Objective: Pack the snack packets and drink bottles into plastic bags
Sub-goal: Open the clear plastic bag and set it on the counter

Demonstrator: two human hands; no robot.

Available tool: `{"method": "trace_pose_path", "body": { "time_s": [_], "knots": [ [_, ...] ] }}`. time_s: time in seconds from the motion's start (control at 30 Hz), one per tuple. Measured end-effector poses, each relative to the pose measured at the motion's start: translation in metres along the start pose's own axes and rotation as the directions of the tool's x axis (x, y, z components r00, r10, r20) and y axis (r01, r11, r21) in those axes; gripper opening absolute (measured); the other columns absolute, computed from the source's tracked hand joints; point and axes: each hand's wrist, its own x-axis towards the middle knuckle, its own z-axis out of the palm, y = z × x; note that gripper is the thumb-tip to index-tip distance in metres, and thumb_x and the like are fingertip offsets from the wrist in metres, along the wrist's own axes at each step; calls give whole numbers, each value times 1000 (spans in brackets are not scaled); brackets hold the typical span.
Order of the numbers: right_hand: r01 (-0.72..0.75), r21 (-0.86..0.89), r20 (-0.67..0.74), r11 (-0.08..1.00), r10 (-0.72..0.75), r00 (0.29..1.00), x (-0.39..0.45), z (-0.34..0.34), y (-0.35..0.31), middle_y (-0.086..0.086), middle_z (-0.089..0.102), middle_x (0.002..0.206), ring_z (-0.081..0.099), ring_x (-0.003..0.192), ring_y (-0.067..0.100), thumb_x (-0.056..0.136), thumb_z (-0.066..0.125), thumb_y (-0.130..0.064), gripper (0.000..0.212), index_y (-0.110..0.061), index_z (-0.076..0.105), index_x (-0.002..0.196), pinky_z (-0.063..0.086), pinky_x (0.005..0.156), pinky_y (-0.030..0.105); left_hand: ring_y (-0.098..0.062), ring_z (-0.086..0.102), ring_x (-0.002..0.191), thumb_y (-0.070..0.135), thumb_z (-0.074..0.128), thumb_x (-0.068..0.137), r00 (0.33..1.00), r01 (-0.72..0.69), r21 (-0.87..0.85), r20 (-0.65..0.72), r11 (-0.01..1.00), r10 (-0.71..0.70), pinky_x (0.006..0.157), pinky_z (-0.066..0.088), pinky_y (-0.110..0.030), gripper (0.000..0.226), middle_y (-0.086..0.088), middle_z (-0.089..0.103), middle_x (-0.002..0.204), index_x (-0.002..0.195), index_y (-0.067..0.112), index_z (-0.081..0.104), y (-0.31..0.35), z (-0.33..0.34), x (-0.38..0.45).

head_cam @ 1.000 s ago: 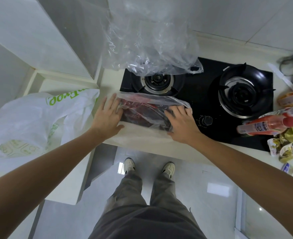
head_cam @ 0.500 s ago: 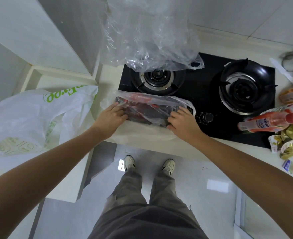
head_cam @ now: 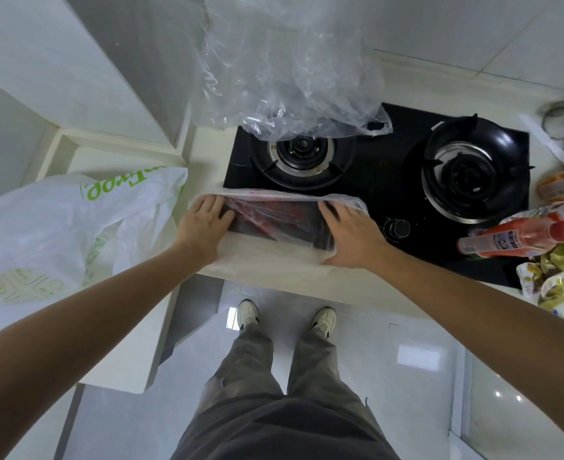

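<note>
Clear, thin plastic bag (head_cam: 283, 207) holding red-and-dark snack packets (head_cam: 275, 219) is being steadied, in the head view, at the counter's front edge, partly over the black glass gas hob (head_cam: 383, 180). Its long axis is running left to right, so each end is being flanked: the left hand (head_cam: 204, 224) is being laid against the left end, the right hand (head_cam: 348, 232) against the right, both with fingers fairly straight, pressing rather than clenching. A red drink bottle (head_cam: 519, 237) is lying well apart to the right, nearer the right hand.
</note>
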Motion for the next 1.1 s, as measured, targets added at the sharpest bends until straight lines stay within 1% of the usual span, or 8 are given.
{"method": "trace_pose_path", "body": {
  "time_s": [0.13, 0.27, 0.37, 0.5, 0.73, 0.83, 0.97, 1.1],
  "knots": [
    [12, 43, 63, 999, -15, 998, 0, -4, 0, 13, 15, 168, 20, 155, 32, 70, 70, -81, 135, -18, -1, 165, 20, 125, 45, -32, 31, 137, 51, 73, 71, 999, -29, 24, 25, 999, 29, 122, 21, -40, 88, -13, 33, 144, 142, 20, 29, 0, -2, -2],
    [123, 80, -164, 989, -109, 980, -8, -8, 1, 10, 42, 153, 42, 140, 32, 87, 73, -45, 78, -14, 43, 153, 36, 118, 50, -33, 35, 135, 70, 70, 67, 995, -61, -52, -84, 997, 56, 122, 19, -48, 81, -12, 41, 140, 128, 21, 53, -4, -1, -6],
    [327, 15, -409, 945, -293, 864, -19, -1, -7, 6, 59, 120, 55, 109, 27, 87, 68, -7, 39, -11, 65, 125, 48, 95, 43, -32, 45, 125, 60, 69, 78, 932, -155, -189, -354, 970, 80, 117, 23, -60, 50, -12, 52, 127, 104, 18, 70, -7, 3, -13],
    [572, -58, -377, 818, -549, 746, -23, 13, -27, 0, 69, 115, 57, 110, 24, 87, 63, 7, 39, -13, 72, 119, 46, 96, 38, -33, 49, 124, 42, 77, 82, 869, -233, -213, -485, 949, 105, 113, 27, -65, 25, -11, 56, 123, 89, 19, 75, -4, 7, -17],
    [312, -22, -330, 950, -301, 894, -13, 25, -28, 2, 71, 111, 63, 96, 27, 90, 72, -11, 31, -12, 69, 121, 54, 69, 41, -32, 31, 144, 60, 72, 80, 970, -88, -116, -238, 989, 58, 122, 7, -62, 45, -11, 45, 143, 108, 24, 72, 2, 11, -11],
    [123, 15, -186, 992, -118, 975, -10, 15, -28, 6, 63, 131, 62, 114, 30, 90, 72, -48, 66, -12, 55, 142, 59, 75, 44, -31, 22, 148, 63, 72, 79, 989, -20, -92, -151, 996, 6, 123, 1, -60, 59, -13, 34, 151, 122, 24, 62, 3, 12, -10],
    [27, -50, -51, 998, -30, 998, -13, 11, -29, 4, 35, 156, 37, 139, 31, 64, 79, -76, 118, -24, 31, 158, 43, 110, 49, -31, 24, 146, 61, 78, 72, 996, 21, -96, -83, 995, -29, 124, 4, -60, 69, -13, 32, 148, 127, 25, 55, 3, 11, -10],
    [83, -49, 61, 995, -80, 995, -15, 11, -23, 4, 11, 169, 18, 150, 34, 64, 75, -80, 121, -37, 18, 162, 25, 121, 51, -30, 28, 141, 63, 80, 67, 996, 34, -117, -76, 993, -43, 123, 6, -61, 71, -12, 35, 143, 123, 27, 57, 3, 7, -11]
  ]
}}
